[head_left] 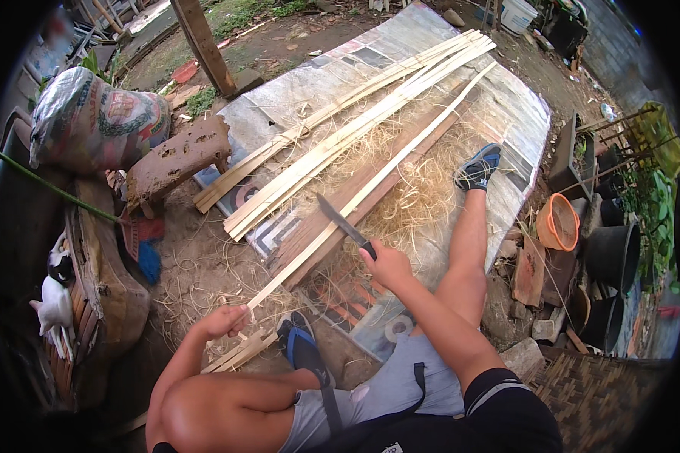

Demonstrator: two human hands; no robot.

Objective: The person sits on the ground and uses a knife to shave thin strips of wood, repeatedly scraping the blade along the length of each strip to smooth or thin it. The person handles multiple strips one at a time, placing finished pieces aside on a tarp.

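My left hand is closed around the near end of a long, thin pale wooden strip. The strip runs away to the upper right along a brown plank lying on the sheet. In my right hand is a knife with a black handle, and my fingers are wrapped round it. Its blade points up and left and lies across the strip, near the middle of the plank. Whether the edge touches the strip I cannot tell. Curly shavings pile up beside and over the plank.
Bundles of pale strips lie left of the plank on a printed sheet. A wooden post and a stuffed sack stand at the far left. A cat lies on the left. An orange bucket sits among black pots on the right.
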